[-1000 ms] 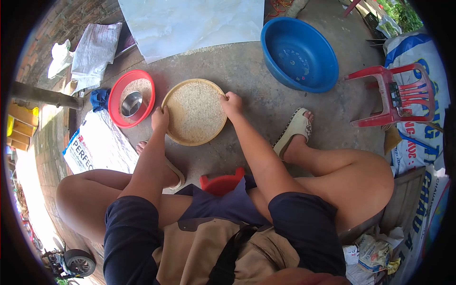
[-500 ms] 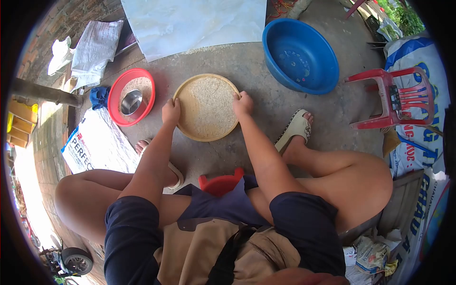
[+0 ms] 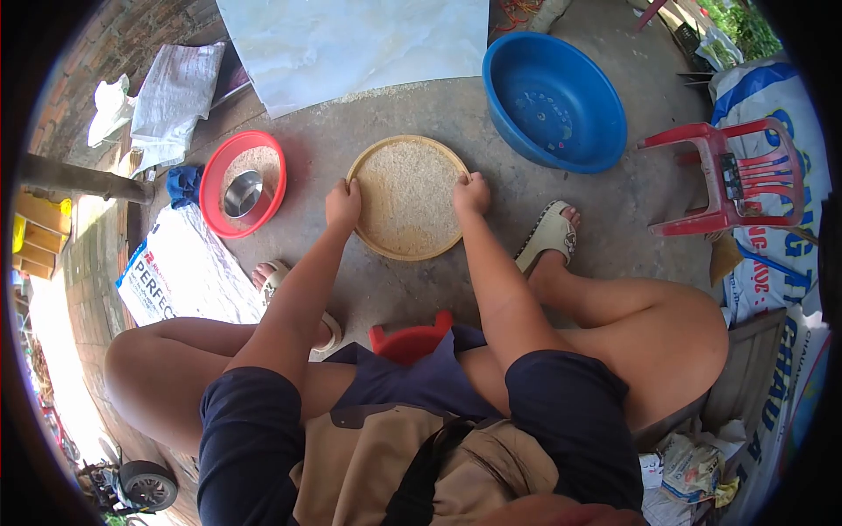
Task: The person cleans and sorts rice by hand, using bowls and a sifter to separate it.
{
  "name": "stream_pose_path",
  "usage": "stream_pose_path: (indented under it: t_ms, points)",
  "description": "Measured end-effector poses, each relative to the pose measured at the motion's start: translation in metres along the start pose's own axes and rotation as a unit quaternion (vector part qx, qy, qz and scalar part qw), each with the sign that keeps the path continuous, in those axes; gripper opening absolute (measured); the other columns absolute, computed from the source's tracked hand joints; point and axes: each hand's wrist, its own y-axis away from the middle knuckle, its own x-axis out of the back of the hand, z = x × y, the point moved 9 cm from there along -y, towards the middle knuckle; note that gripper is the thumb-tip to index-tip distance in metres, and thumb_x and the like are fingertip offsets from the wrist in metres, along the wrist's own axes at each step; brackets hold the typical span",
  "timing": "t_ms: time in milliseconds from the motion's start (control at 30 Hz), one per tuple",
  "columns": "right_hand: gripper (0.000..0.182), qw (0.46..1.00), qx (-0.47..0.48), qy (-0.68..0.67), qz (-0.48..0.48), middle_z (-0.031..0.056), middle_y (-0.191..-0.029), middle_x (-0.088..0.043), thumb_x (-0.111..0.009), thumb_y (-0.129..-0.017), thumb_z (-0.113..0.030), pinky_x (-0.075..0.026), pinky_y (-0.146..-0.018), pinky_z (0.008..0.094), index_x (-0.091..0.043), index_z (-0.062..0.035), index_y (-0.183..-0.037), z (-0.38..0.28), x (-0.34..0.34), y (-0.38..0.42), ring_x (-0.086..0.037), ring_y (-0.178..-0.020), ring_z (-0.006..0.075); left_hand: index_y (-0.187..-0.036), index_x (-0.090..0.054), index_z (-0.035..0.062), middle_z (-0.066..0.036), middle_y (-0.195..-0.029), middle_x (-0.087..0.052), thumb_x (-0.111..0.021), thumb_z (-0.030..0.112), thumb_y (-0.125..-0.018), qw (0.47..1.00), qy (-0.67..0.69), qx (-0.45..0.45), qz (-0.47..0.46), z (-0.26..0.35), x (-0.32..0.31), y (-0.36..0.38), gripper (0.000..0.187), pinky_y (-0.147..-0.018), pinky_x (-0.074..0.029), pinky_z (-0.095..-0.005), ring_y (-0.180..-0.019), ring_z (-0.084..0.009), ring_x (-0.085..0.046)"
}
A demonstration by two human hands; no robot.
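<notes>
Between my knees a round, shallow winnowing tray (image 3: 409, 256) is held by its rim. Pale grain (image 3: 410, 188), which looks like rice, is spread over most of its bottom. My left hand (image 3: 344, 204) grips the left side of the rim, fingers closed round it. On the opposite side my right hand (image 3: 472, 194) is closed on the rim in the same way. To the left stands a red basin (image 3: 279, 197) with more grain, and a metal bowl (image 3: 245, 195) rests tilted inside it.
A large blue basin (image 3: 557, 105) stands at the upper right, beside a red plastic chair (image 3: 715, 180). A pale marbled sheet (image 3: 360, 44) lies ahead on the concrete floor. White printed sacks (image 3: 189, 263) lie at left. I sit on a red stool (image 3: 408, 342).
The winnowing tray has moved to the right with both my hands on it. Its grain has spread more evenly, covering the left part that was bare.
</notes>
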Motion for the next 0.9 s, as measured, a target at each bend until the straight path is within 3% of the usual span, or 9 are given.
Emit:
stream_pose_path:
  t_ms: [133, 200, 333, 433, 500, 633, 700, 800, 900]
  points:
    - [0.025, 0.995, 0.041, -0.035, -0.088, 0.0191, -0.089, -0.060, -0.058, -0.083, -0.026, -0.047, -0.074, 0.0433, -0.058, -0.0006, -0.085, -0.027, -0.033, 0.021, -0.059, -0.086, 0.0361, -0.094, -0.059, 0.0002, -0.025, -0.089, -0.062, -0.045, 0.036, -0.089, 0.999, -0.035, 0.000, 0.018, -0.045, 0.028, -0.019, 0.039, -0.078, -0.045, -0.0475, -0.089, -0.0414, -0.059]
    - [0.024, 0.972, 0.125, -0.103, -0.169, 0.0189, -0.084, -0.061, -0.061, -0.082, -0.024, -0.046, -0.072, 0.0429, -0.058, 0.0002, -0.081, -0.052, -0.051, 0.038, -0.060, -0.082, 0.0353, -0.095, -0.059, 0.0007, -0.024, -0.090, -0.062, -0.045, 0.036, -0.089, 0.998, -0.049, 0.021, 0.022, -0.072, 0.047, -0.016, 0.039, -0.078, -0.045, -0.0472, -0.090, -0.0407, -0.059]
    - [0.024, 0.966, 0.153, -0.129, -0.162, 0.0187, -0.079, -0.062, -0.063, -0.080, -0.023, -0.046, -0.070, 0.0424, -0.058, 0.0007, -0.078, -0.055, -0.055, 0.036, -0.060, -0.080, 0.0342, -0.097, -0.060, 0.0017, -0.023, -0.092, -0.063, -0.046, 0.038, -0.088, 0.997, -0.043, 0.057, 0.031, -0.080, 0.045, -0.011, 0.039, -0.079, -0.045, -0.0466, -0.091, -0.0389, -0.060]
    - [0.024, 0.974, 0.109, -0.113, -0.164, 0.0191, -0.084, -0.061, -0.061, -0.082, -0.024, -0.046, -0.071, 0.0423, -0.059, 0.0001, -0.082, -0.024, -0.042, 0.013, -0.060, -0.082, 0.0340, -0.095, -0.059, 0.0001, -0.026, -0.092, -0.061, -0.045, 0.035, -0.089, 0.999, -0.031, 0.017, 0.003, -0.047, 0.012, -0.007, 0.039, -0.079, -0.044, -0.0479, -0.090, -0.0421, -0.058]
    - [0.024, 0.994, 0.032, -0.008, -0.105, 0.0197, -0.090, -0.061, -0.058, -0.084, -0.024, -0.047, -0.072, 0.0425, -0.059, -0.0003, -0.085, -0.002, -0.022, 0.000, -0.060, -0.085, 0.0341, -0.094, -0.059, -0.0004, -0.027, -0.091, -0.061, -0.045, 0.035, -0.089, 1.000, -0.022, 0.004, -0.009, -0.027, -0.003, -0.003, 0.038, -0.079, -0.044, -0.0483, -0.090, -0.0427, -0.058]
    - [0.024, 0.999, 0.026, 0.009, -0.018, 0.0198, -0.095, -0.060, -0.056, -0.085, -0.025, -0.047, -0.074, 0.0428, -0.058, -0.0007, -0.086, -0.007, -0.013, 0.007, -0.059, -0.087, 0.0354, -0.092, -0.058, -0.0008, -0.026, -0.091, -0.061, -0.045, 0.034, -0.089, 1.000, -0.017, 0.004, -0.001, -0.025, 0.000, -0.006, 0.037, -0.078, -0.044, -0.0487, -0.089, -0.0428, -0.058]
    - [0.025, 0.989, 0.104, -0.052, -0.090, 0.0198, -0.090, -0.061, -0.058, -0.084, -0.026, -0.047, -0.072, 0.0430, -0.058, -0.0006, -0.084, -0.029, -0.033, 0.018, -0.059, -0.085, 0.0364, -0.094, -0.058, -0.0003, -0.025, -0.091, -0.062, -0.045, 0.036, -0.089, 1.000, -0.027, 0.012, 0.002, -0.046, 0.019, -0.013, 0.039, -0.078, -0.044, -0.0477, -0.090, -0.0416, -0.058]
    - [0.026, 0.970, 0.138, -0.085, -0.184, 0.0199, -0.085, -0.061, -0.062, -0.081, -0.026, -0.046, -0.071, 0.0433, -0.057, -0.0005, -0.082, -0.049, -0.057, 0.038, -0.059, -0.082, 0.0374, -0.097, -0.059, 0.0005, -0.024, -0.092, -0.062, -0.045, 0.037, -0.088, 0.998, -0.042, 0.037, 0.016, -0.078, 0.044, -0.013, 0.039, -0.079, -0.045, -0.0464, -0.091, -0.0401, -0.059]
    - [0.026, 0.971, 0.143, -0.082, -0.173, 0.0197, -0.082, -0.062, -0.063, -0.080, -0.026, -0.046, -0.071, 0.0431, -0.058, -0.0005, -0.082, -0.046, -0.058, 0.034, -0.059, -0.082, 0.0368, -0.097, -0.059, 0.0008, -0.024, -0.092, -0.063, -0.045, 0.036, -0.088, 0.998, -0.046, 0.045, 0.017, -0.082, 0.038, -0.014, 0.039, -0.079, -0.045, -0.0463, -0.091, -0.0398, -0.059]
